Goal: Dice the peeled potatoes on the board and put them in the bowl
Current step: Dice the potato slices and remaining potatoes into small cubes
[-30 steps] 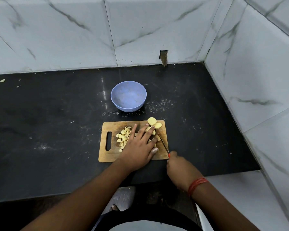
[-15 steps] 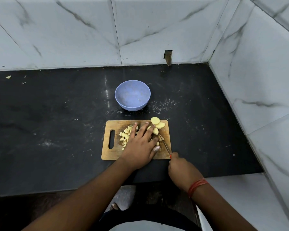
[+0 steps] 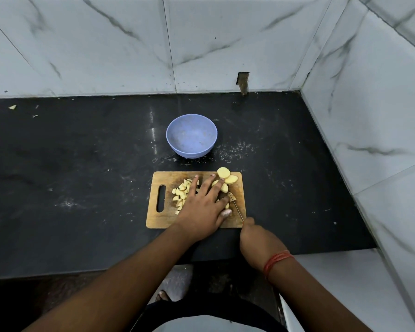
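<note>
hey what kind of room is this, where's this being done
Most likely a home kitchen corner. A dark stone countertop meets marble-patterned wall tiles, and on it sit a wooden cutting board with potato pieces and a blue bowl.

Just one wide-angle head cam here, looking forward and steeply down from standing height over the black stone bench (image 3: pixel 82 164). It faces the corner of white marble-look wall tiles (image 3: pixel 225 44), lines bend toward the edges, and both forearms reach in from the bottom. The rectangular wooden chopping board (image 3: pixel 164 219) sits about dead centre, fairly close.
</note>
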Tool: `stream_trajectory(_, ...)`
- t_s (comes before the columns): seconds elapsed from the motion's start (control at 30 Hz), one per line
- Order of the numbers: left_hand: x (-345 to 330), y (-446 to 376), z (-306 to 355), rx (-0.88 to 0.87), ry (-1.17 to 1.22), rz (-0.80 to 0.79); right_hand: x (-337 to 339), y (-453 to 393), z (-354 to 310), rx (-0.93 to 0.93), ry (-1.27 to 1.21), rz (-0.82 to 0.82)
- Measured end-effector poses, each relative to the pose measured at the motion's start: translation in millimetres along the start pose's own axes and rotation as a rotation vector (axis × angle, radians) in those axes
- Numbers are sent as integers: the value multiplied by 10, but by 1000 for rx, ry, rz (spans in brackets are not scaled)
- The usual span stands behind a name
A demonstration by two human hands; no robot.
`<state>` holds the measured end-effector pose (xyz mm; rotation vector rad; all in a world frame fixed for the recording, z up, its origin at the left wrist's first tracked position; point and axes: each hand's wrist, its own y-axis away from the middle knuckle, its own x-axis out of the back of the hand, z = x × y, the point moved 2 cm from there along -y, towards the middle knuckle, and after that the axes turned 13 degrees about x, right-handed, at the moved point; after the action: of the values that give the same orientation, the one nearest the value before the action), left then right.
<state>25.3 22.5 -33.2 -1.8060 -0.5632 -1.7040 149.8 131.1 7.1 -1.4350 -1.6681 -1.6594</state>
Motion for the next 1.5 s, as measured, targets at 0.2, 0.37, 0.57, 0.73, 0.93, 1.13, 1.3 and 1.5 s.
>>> stream_trajectory(0.2, -11, 8, 9, 4, 8, 25, -19, -29, -60, -61, -29, -50)
stream_trajectory(0.37, -20, 10, 7, 12, 12, 27, -8, -16, -53, -84, -44, -55)
stream_trajectory(0.57, -37, 16, 9, 22, 25, 33, -5, -56, -86, -106, -35, -67)
stream_trajectory(0.73, -33, 15, 25, 21, 8, 29, 21, -150, -79, -86, -72, -111)
stream_trajectory(0.93, -11, 26, 33, 18, -34, 20, -67, -170, -72, -187, -83, -166)
stream_trajectory(1.13, 56, -25, 71, 2, -92, -25, -194, 97, -11, -69, -47, -31)
stream_trajectory(1.3, 26, -21, 51, 28, -42, -28, -168, 182, 120, 8, -263, -64)
stream_trajectory(1.5, 63, 1, 17, 72, 102, 48, -135, 350, 131, 22, -1365, -80)
